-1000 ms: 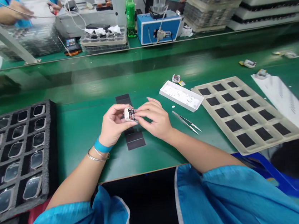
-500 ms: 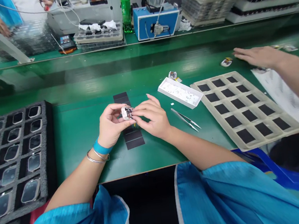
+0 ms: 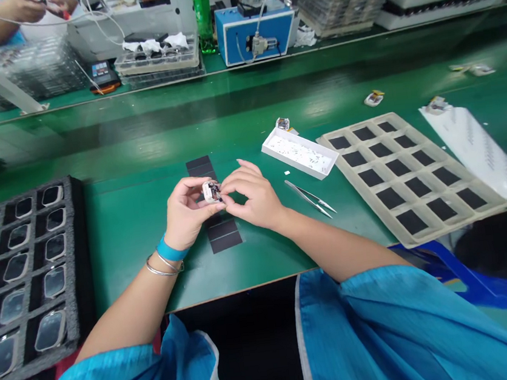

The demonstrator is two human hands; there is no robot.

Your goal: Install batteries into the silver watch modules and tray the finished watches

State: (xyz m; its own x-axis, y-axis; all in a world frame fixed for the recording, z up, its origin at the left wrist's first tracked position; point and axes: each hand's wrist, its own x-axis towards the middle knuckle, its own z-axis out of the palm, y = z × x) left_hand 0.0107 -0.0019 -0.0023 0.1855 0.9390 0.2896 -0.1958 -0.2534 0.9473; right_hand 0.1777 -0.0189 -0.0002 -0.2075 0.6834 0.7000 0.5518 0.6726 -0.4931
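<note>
My left hand point(image 3: 184, 212) grips a small white smartwatch housing point(image 3: 211, 192) by its edges, its open side with dark electronics turned toward the right. Closed in a pinch, the thumb and fingers of my right hand point(image 3: 252, 193) meet the right edge of that housing; any small part between them is hidden. Beneath both hands lies a strip of black rectangles point(image 3: 225, 242) on the green bench. To the right of my right hand rest metal tweezers point(image 3: 310, 199), a tiny white piece point(image 3: 287, 173) and a white box point(image 3: 299, 153) holding tiny bits.
A black foam tray point(image 3: 75, 283) of watch faces stands at left. On the right are a beige compartment tray point(image 3: 392, 226) with black pads and a white sheet point(image 3: 482, 152). More housings point(image 3: 374, 98) lie toward the back. Across the bench a co-worker's hands point(image 3: 38, 7) are raised.
The other person's arm at right has left the view. Across the bench, the co-worker's hand has lifted off the clear trays. My hands keep nearly the same hold; the view shifts slightly.
</note>
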